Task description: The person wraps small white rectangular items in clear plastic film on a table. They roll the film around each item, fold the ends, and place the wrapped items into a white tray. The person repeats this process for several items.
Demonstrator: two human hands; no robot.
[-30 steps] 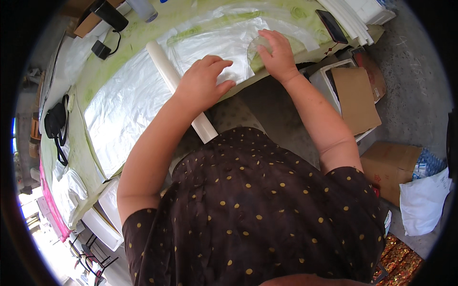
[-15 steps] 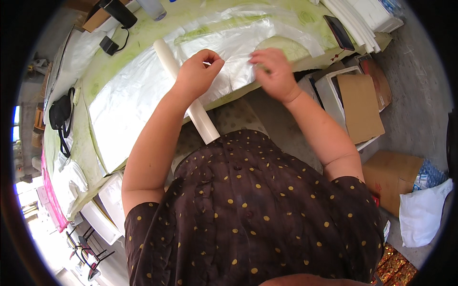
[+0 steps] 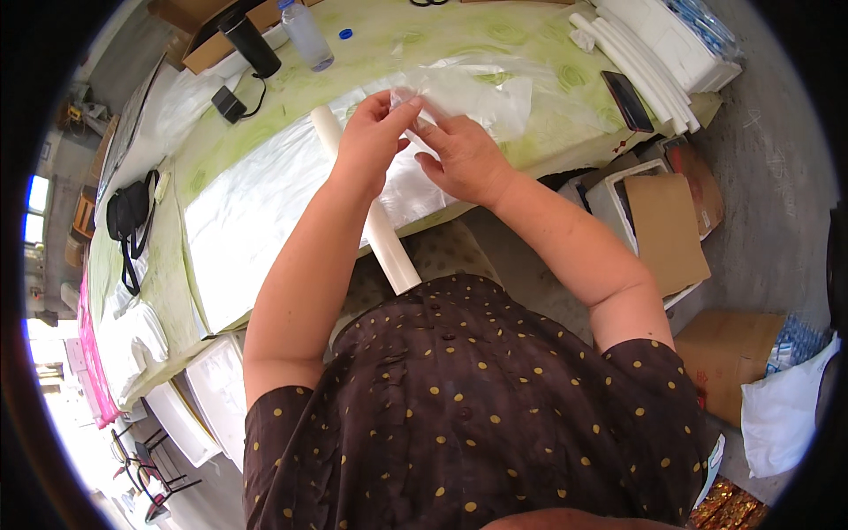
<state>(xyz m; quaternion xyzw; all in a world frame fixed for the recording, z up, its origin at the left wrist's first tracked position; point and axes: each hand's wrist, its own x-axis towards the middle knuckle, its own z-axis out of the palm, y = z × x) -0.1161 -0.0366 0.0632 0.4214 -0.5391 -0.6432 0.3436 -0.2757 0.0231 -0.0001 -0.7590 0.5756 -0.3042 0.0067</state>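
Note:
Above the table's near edge, my left hand (image 3: 368, 140) pinches the edge of a thin clear plastic sheet (image 3: 486, 99) between thumb and fingers. Close against it, my right hand (image 3: 466, 161) has its fingertips on the same plastic, its thumb a little lower. Part of the sheet spreads away to the right of the hands. A white tube (image 3: 389, 250) lies slanting under my left wrist, its near end jutting past the table edge toward my shirt. Beneath the tube, more shiny clear film (image 3: 256, 221) lies flat on the table.
On the green patterned tablecloth (image 3: 495, 35) stand a black cup (image 3: 251, 46) and a clear bottle (image 3: 306, 37). A phone (image 3: 627, 100) lies by white tubes (image 3: 638, 71) at right. A black bag (image 3: 131, 210) sits left. Cardboard (image 3: 667, 231) and a carton (image 3: 729, 364) are right, below table height.
My right hand has moved left, up to my left hand, and both are now together at the plastic. The sheet's edge is lifted between them. The view has shifted slightly.

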